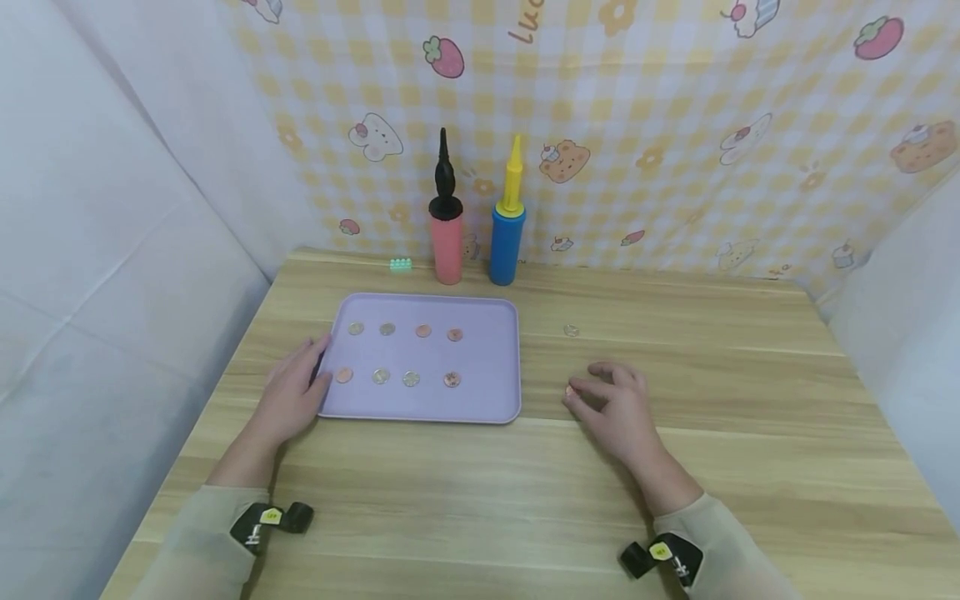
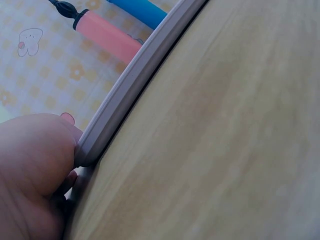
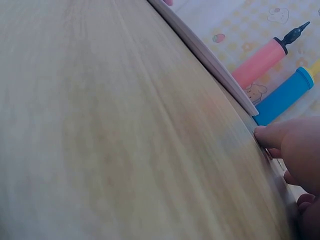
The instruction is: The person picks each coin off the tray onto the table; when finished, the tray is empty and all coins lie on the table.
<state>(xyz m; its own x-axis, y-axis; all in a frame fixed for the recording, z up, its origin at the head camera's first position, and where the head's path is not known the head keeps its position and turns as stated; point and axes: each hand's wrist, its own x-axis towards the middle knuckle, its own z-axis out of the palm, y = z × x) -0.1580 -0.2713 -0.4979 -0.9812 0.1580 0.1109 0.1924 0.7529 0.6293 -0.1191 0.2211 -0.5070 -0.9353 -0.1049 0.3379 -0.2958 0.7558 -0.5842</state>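
The tray [image 1: 487, 358] lies flat on the surface [image 1: 465, 517] and bears eight coins in two rows of four. Along its far side, from the left, come two silver coins [image 1: 356, 329] and two copper coins [image 1: 423, 331]; along its near side come a copper coin, two silver ones and another copper one, with the tray's right end bare. The left hand [image 1: 288, 396] is at the tray's left edge, its thumb and fingers spread apart and fairly straight, touching the rim rather than curled around it. To the right of the tray and apart from it, the right hand [image 1: 618, 408] has its thumb and forefinger brought together on a small copper-toned coin [image 1: 569, 391], mostly hidden by the fingertips, low over the surface; its other fingers are bent. A loose silver coin [image 1: 572, 331] lies right of the tray, farther back than that hand. Behind the tray stand a pink pump [image 1: 447, 250] with a black top and, to its right, a blue pump [image 1: 506, 250] with a yellow top. A green block [image 1: 401, 264] sits behind the tray, left of the pink pump. A checked cloth [image 1: 660, 83] hangs beyond the tray.
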